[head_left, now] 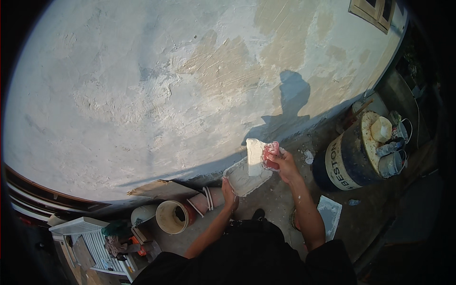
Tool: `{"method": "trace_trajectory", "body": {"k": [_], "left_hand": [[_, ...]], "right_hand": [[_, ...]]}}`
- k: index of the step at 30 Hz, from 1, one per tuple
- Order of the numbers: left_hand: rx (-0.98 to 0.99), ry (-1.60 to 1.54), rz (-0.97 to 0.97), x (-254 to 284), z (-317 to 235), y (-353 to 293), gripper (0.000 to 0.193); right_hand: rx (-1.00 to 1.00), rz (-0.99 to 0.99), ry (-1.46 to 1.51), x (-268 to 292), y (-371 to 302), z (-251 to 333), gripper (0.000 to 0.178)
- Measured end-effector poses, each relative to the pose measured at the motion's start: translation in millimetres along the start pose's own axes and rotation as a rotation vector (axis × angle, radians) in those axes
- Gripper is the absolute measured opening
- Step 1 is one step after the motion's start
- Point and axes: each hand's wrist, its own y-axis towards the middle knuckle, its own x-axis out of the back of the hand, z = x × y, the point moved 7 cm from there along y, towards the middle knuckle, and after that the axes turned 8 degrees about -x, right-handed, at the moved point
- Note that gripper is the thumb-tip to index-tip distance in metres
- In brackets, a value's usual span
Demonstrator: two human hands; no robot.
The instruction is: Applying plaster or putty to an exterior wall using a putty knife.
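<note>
Head view, frame centre: right hand [281,161] clamps a putty-caked scraper [255,156] with a reddish handle; left hand [229,192] grips a seemingly white-smeared tray [244,178].

The wall [156,90] is patchy grey-white with tan streaks. The putty knife [256,154] has a white-smeared blade and red handle; the tray [244,178] is white with plaster. The drum [349,164] is dark blue, its lid cream and rust-stained. The bucket [173,217] is tan inside.

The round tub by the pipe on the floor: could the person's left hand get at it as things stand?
Probably not at once: the left hand is holding the plaster tray from below, so it is occupied. Otherwise the way to the tub looks open.
</note>
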Motion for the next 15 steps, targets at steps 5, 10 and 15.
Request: {"method": "trace_trajectory", "body": {"k": [5, 10, 15], "left_hand": [[-0.077, 0.001, -0.063, 49.4, -21.7, 13.6, 0.056], [-0.104, -0.009, -0.048, 70.5, -45.0, 19.5, 0.059], [-0.034, -0.011, -0.116, 83.6, -69.0, 23.2, 0.059]], "right_hand": [[0.504, -0.375, -0.197, -43.2, 62.5, 58.1, 0.018], [0.934, -0.663, -0.681, -157.0, 90.7, 74.3, 0.022], [1.117, -0.601, -0.902, -212.0, 102.7, 42.8, 0.021]]}}
